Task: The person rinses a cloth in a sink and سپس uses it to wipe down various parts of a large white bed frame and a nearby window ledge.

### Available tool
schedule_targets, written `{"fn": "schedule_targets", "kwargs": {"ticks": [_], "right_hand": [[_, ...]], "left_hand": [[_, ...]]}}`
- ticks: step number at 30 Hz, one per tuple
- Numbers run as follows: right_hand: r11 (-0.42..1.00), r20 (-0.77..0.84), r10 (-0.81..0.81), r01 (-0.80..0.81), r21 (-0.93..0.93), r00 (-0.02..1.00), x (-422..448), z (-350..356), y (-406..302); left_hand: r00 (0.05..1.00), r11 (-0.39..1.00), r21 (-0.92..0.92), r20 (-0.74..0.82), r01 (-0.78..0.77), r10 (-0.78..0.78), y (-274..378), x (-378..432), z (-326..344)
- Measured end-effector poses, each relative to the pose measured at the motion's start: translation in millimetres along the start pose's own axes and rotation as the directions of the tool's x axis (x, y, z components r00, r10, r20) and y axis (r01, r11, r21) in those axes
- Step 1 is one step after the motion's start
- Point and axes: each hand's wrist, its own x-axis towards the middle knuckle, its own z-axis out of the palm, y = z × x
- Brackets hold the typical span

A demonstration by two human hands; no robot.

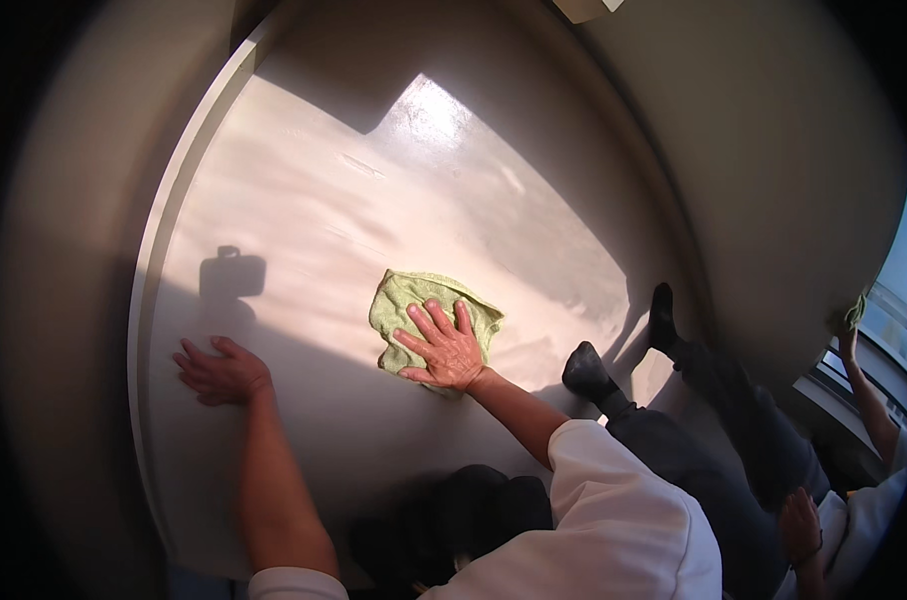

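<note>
A green cloth point(401, 300) lies rumpled on a pale, smooth surface point(311, 300). My right hand point(450, 352) holds it down there, palm flat and fingers spread. To the left, my left hand point(225, 373) has nothing in it, its fingers slightly apart, close to the raised rim point(147, 247) along the surface's left side. Whether that hand rests on the surface I cannot tell.
On the right, another person's dark-socked feet point(590, 371) are on the same surface. That person's raised hand point(847, 341) has a green cloth point(857, 311) by the window point(885, 296). A wall point(753, 150) rises beyond. Sunlight and shadows cross the surface.
</note>
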Motion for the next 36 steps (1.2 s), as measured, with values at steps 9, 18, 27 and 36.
{"fn": "schedule_targets", "kwargs": {"ticks": [9, 18, 27, 36], "right_hand": [[0.889, -0.476, 0.351, -0.447, -0.103, 0.807, 203.1, -86.7, 181.9], [0.934, -0.394, 0.342, -0.356, 0.038, 0.853, 123.7, -6.3, 72.9], [0.949, -0.329, 0.236, -0.29, -0.126, 0.914, 136.7, -16.8, 50.9], [0.887, -0.65, 0.331, -0.461, -0.034, 0.684, 337.8, -98.2, 167.5]], "left_hand": [[1.0, 1.0, 0.004, -0.008, -0.009, 0.009, -6.2, -13.6, -6.8], [0.999, 0.999, 0.031, -0.028, -0.03, 0.031, 13.8, -31.0, 10.6], [0.999, 0.997, -0.059, 0.012, -0.041, 0.042, 10.5, -63.2, 7.6], [0.999, 0.999, -0.045, 0.03, -0.021, 0.023, 33.9, -76.3, 10.2]]}}
